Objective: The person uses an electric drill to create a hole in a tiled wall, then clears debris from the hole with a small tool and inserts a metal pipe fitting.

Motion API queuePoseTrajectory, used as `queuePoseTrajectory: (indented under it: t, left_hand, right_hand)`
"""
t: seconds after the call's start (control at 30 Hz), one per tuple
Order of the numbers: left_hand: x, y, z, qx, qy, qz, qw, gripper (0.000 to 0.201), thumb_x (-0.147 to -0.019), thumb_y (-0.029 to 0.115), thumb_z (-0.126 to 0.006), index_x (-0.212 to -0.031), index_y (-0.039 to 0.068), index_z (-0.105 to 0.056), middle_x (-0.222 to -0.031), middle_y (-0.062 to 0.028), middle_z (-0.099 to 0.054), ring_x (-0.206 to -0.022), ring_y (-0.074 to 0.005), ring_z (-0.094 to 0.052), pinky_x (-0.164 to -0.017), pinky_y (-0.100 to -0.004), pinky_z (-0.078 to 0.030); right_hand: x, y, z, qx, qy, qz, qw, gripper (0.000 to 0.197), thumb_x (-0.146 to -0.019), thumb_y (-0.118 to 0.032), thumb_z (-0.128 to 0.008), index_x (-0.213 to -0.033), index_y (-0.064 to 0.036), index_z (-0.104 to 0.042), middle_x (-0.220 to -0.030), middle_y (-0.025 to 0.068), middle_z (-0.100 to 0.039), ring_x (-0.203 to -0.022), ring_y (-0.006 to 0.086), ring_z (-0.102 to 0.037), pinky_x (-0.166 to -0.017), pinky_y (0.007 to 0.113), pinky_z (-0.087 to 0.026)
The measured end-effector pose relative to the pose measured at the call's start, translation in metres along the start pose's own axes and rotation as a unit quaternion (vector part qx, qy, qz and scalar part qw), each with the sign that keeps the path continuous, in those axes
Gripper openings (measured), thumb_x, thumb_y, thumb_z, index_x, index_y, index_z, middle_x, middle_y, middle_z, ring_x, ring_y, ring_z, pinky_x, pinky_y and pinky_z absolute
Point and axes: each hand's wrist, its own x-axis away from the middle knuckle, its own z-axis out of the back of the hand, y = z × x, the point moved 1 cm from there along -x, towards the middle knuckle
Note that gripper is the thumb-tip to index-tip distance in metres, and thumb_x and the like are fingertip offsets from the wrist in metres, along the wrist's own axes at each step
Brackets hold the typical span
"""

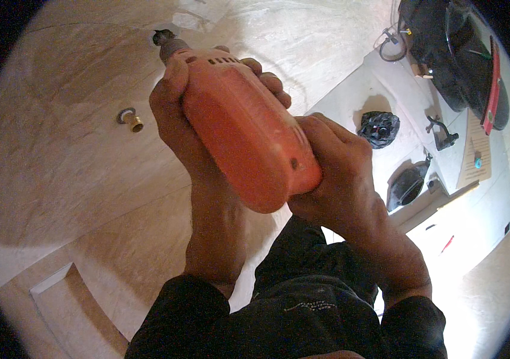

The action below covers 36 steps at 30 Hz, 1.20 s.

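Note:
Both hands hold an orange power drill (246, 131), its rear end tilted toward me. My left hand (174, 113) is wrapped round the front of the drill body, thumb on the left and fingertips showing over the right side. My right hand (341, 161) is closed at the rear of the drill, where the handle is hidden behind the body and fingers. The drill's dark front end points at a round dark hole (162, 36) in the beige marbled tile wall (75, 119). Whether the bit touches the hole's edge cannot be made out.
A brass pipe fitting (132, 121) juts from the wall left of my left forearm. A recessed niche (66, 281) is at lower left. On the right lie a crumpled black plastic bag (379, 128), a black pouch (407, 185), a brown sheet (476, 149) and a large black bag (446, 57).

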Motion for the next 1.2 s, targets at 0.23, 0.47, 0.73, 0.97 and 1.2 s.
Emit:
queuePoseTrajectory:
  t: [0.23, 0.47, 0.73, 0.97, 1.2]
  left_hand:
    - [0.003, -0.011, 0.018, 0.053, -0.019, 0.013, 0.998, 0.054, -0.087, 0.059, -0.056, -0.103, 0.008, -0.059, -0.088, -0.0172, -0.069, -0.067, -0.033, -0.069, -0.059, -0.0454, -0.059]
    - [-0.001, 0.005, 0.018, 0.064, -0.087, 0.044, 0.993, 0.058, -0.089, 0.059, -0.057, -0.112, 0.005, -0.06, -0.097, -0.02, -0.068, -0.082, -0.0366, -0.068, -0.076, -0.0496, -0.057]
    - [0.016, -0.029, 0.003, -0.12, -0.035, -0.026, 0.992, 0.054, -0.091, 0.057, -0.058, -0.104, 0.004, -0.059, -0.091, -0.0195, -0.07, -0.076, -0.0361, -0.072, -0.072, -0.0481, -0.061]
    - [0.088, -0.104, 0.002, -0.225, -0.136, 0.043, 0.964, 0.049, -0.096, 0.05, -0.055, -0.119, 0.007, -0.057, -0.109, -0.0156, -0.067, -0.101, -0.0343, -0.069, -0.09, -0.0512, -0.058]
    - [0.142, -0.199, -0.021, -0.202, -0.073, 0.239, 0.947, 0.046, -0.089, 0.032, -0.075, -0.122, 0.008, -0.054, -0.107, -0.0053, -0.061, -0.099, -0.0184, -0.061, -0.095, -0.034, -0.048]
  right_hand:
    - [0.004, 0.002, -0.005, 0.005, 0.002, 0.002, 1.0, 0.036, -0.066, -0.01, -0.08, -0.097, -0.0066, -0.062, -0.085, 0.0126, -0.065, -0.076, 0.0356, -0.068, -0.064, 0.043, -0.055]
    - [0.005, -0.002, -0.002, -0.014, -0.001, -0.055, 0.998, 0.039, -0.066, -0.001, -0.077, -0.102, -0.0022, -0.065, -0.089, 0.0159, -0.068, -0.082, 0.0375, -0.07, -0.072, 0.043, -0.056]
    - [0.035, 0.04, -0.002, -0.074, 0.052, -0.01, 0.996, 0.052, -0.065, -0.006, -0.082, -0.114, 0.0012, -0.067, -0.103, 0.019, -0.072, -0.092, 0.0368, -0.073, -0.078, 0.04, -0.058]
    - [0.152, 0.087, 0.018, -0.124, 0.112, -0.072, 0.983, 0.041, -0.072, -0.015, -0.077, -0.108, 0.002, -0.068, -0.095, 0.0167, -0.07, -0.088, 0.0349, -0.071, -0.074, 0.041, -0.057]
    - [0.296, 0.095, 0.041, -0.104, 0.133, -0.293, 0.941, 0.044, -0.075, -0.009, -0.083, -0.114, 0.0012, -0.067, -0.113, 0.0161, -0.07, -0.099, 0.0288, -0.07, -0.086, 0.039, -0.054]
